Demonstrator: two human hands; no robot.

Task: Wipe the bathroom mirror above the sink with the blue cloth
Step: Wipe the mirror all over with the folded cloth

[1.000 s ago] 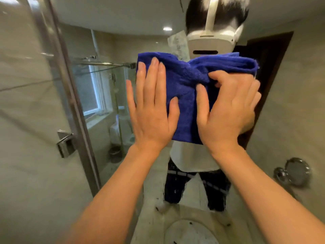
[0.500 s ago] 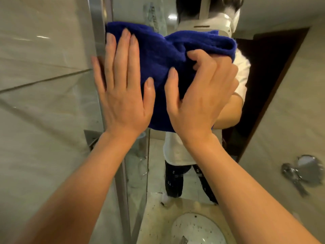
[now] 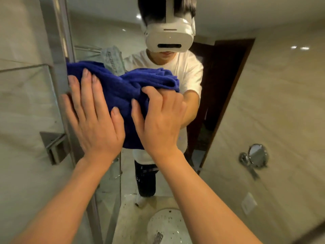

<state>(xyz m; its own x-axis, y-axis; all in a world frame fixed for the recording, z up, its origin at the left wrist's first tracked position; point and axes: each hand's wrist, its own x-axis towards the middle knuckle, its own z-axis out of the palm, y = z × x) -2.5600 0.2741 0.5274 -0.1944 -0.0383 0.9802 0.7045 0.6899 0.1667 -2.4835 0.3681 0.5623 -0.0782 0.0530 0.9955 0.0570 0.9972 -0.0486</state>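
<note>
Up against the mirror (image 3: pixel 263 95), near its left edge by the metal frame (image 3: pixel 58 50), the blue cloth (image 3: pixel 119 88) was bunched wide, long axis running left to right. The left hand (image 3: pixel 95 118) lay flat on the cloth's left half, fingers straight, just pressing. The right hand (image 3: pixel 160 118) had its grip curled into the right end, holding a bunched fold. Most of the unwiped glass seemed to lie to the right, so I'd guess the right hand leads the next pass. The sink (image 3: pixel 168 226) sat below.

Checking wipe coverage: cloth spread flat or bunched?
Bunched: the blue cloth shows folds under the flat left hand, gathered in the right hand.
</note>
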